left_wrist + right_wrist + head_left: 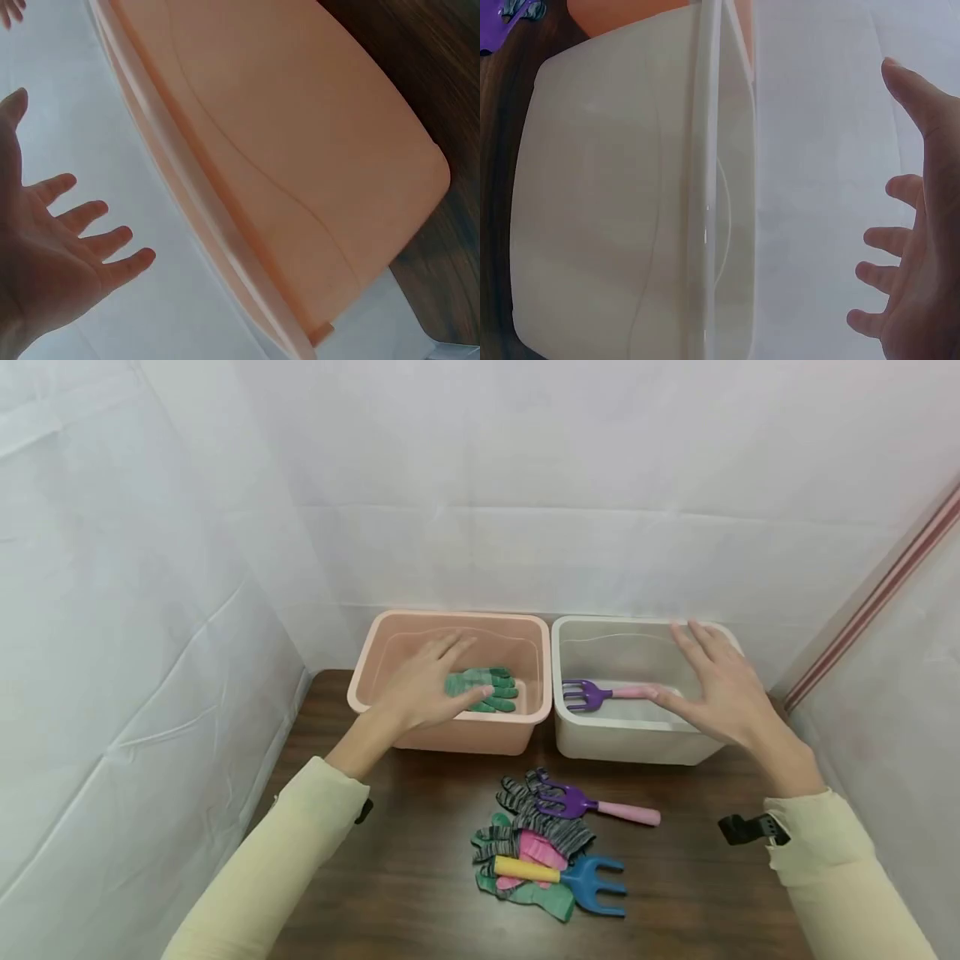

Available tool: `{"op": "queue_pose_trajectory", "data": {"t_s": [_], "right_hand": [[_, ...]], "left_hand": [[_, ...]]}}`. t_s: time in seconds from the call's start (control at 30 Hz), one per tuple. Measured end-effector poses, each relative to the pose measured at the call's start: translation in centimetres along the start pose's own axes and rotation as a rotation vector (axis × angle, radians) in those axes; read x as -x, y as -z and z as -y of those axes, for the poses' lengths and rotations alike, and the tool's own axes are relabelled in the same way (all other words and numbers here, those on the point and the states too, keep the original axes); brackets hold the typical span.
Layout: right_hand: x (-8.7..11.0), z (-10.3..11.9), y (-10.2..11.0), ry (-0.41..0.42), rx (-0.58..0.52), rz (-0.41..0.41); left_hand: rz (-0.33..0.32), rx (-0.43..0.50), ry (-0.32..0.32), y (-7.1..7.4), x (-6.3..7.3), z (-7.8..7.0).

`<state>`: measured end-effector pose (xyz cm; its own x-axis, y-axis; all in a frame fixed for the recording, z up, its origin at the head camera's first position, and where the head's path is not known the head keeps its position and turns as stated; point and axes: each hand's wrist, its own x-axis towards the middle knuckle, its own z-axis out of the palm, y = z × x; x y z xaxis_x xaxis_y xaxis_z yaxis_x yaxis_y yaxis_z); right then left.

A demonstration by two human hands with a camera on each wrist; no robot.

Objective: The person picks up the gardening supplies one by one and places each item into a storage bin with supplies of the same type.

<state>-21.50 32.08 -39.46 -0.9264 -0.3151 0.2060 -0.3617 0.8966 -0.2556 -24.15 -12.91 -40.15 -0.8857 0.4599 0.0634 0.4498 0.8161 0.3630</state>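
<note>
My left hand [427,687] hovers over the peach bin [465,739] with its fingers spread and holds nothing. Inside that bin lies a green glove [501,681], partly hidden by the thumb. Above the white bin [637,745] is my right hand [712,685], also spread and holding nothing. A purple hand fork with a pink handle [588,695] lies in the white bin, its handle end overlapped by the right thumb. Both wrist views show the hands, left [67,247] and right [915,247], raised past the bin rims with fingers apart.
In front of the bins is a pile of gloves: dark grey striped [558,825], pink [542,850] and green [536,893]. Another purple hand fork [573,802] and a blue fork with a yellow handle [585,881] lie on it. White sheeting [480,552] hangs behind the wooden table [390,860].
</note>
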Motion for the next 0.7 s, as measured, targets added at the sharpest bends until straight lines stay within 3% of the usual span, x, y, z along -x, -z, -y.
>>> {"op": "queue_pose_trajectory", "data": {"t_s": [0.43, 0.7], "right_hand": [[1.0, -1.5, 0.1, -0.010, -0.079, -0.005], [2.2, -2.4, -0.3, -0.037, -0.213, -0.012]], "left_hand": [[-0.017, 0.134, -0.121, 0.1, 1.4, -3.5], [-0.022, 0.221, -0.162, -1.0, 2.5, -5.1]]}}
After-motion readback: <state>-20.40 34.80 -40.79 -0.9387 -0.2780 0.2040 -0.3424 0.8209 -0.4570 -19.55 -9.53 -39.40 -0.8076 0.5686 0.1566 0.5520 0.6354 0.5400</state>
